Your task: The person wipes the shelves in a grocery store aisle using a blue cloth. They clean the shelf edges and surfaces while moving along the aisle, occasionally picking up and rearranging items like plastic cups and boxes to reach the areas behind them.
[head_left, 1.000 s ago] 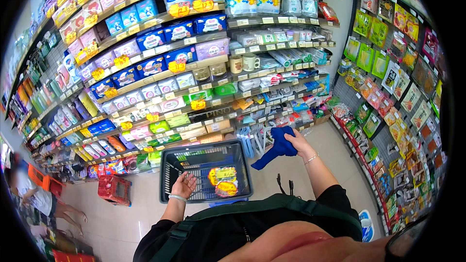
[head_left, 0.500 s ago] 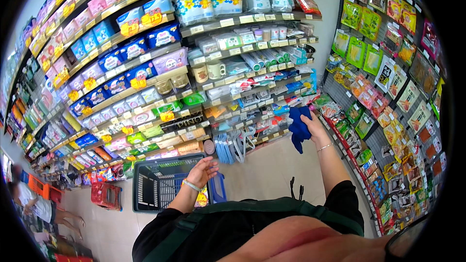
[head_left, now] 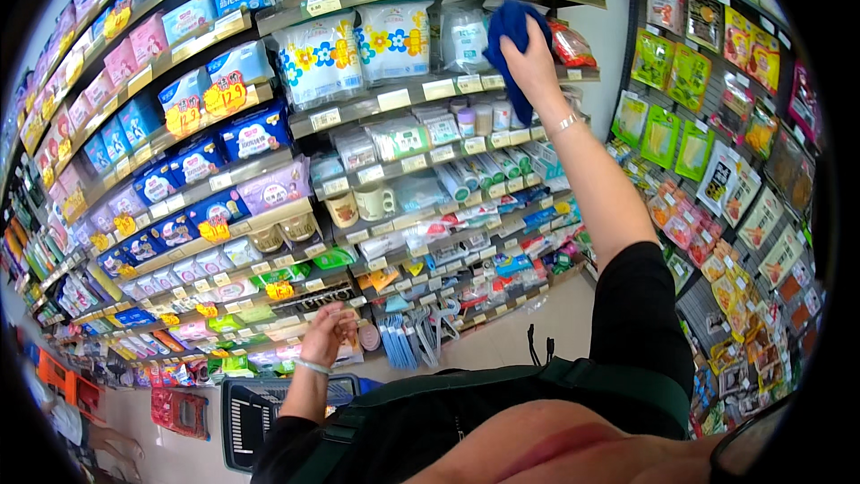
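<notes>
Right hand (head_left: 530, 61) is closed around a blue cloth (head_left: 507, 36), pressed to the upper shelf (head_left: 430, 90); wiping seems underway, next sweeping sideways past the packs. Left hand (head_left: 327, 333) hangs loosely open, empty, above the basket (head_left: 246, 417)

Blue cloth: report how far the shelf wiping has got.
Done: cannot be judged; no shelf shows a visible wiped mark. In hand: the right hand presses the blue cloth against packs on the upper shelf, arm raised. The left hand hangs open and empty by the low shelves, above the shopping basket. Left: the lower shelves are not being touched by the cloth now.
</notes>
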`<move>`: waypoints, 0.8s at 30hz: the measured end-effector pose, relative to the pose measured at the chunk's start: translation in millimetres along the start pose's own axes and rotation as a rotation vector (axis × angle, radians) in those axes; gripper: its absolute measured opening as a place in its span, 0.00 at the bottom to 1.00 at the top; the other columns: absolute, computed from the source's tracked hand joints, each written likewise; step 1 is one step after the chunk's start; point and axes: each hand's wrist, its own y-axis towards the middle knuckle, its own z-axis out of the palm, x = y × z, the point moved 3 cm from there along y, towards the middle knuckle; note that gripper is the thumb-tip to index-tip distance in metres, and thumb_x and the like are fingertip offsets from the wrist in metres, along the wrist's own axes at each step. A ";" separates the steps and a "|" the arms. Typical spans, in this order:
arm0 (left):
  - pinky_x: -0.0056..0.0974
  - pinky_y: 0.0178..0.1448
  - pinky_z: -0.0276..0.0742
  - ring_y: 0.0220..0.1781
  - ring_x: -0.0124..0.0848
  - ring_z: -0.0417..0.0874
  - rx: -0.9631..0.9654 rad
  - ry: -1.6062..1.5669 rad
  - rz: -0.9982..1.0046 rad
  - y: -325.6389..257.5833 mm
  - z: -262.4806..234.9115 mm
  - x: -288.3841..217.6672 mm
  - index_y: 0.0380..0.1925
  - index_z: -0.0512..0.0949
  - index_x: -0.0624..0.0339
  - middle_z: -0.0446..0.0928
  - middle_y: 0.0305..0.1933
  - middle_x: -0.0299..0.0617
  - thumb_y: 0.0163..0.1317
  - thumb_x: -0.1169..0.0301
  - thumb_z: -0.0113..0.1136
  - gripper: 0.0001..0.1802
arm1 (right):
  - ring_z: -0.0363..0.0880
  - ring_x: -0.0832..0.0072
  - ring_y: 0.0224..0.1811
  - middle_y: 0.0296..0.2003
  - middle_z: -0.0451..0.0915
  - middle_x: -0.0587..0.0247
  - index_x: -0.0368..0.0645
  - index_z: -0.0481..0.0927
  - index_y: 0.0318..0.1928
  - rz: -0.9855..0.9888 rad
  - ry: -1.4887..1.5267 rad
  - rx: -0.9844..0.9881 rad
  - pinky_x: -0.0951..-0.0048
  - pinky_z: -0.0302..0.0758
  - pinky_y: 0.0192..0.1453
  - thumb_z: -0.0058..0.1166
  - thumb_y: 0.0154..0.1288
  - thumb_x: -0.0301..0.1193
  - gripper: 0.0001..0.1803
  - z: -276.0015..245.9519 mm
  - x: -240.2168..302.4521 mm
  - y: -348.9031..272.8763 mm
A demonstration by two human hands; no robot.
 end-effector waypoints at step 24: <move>0.37 0.53 0.65 0.50 0.43 0.69 -0.466 1.410 1.374 216.8 362.0 -395.4 0.54 0.53 0.64 0.67 0.50 0.51 0.46 0.57 0.61 0.40 | 0.69 0.61 0.37 0.33 0.71 0.60 0.47 0.72 0.36 -0.678 -0.578 0.029 0.62 0.67 0.39 0.45 0.43 0.22 0.15 47.5 -178.8 130.4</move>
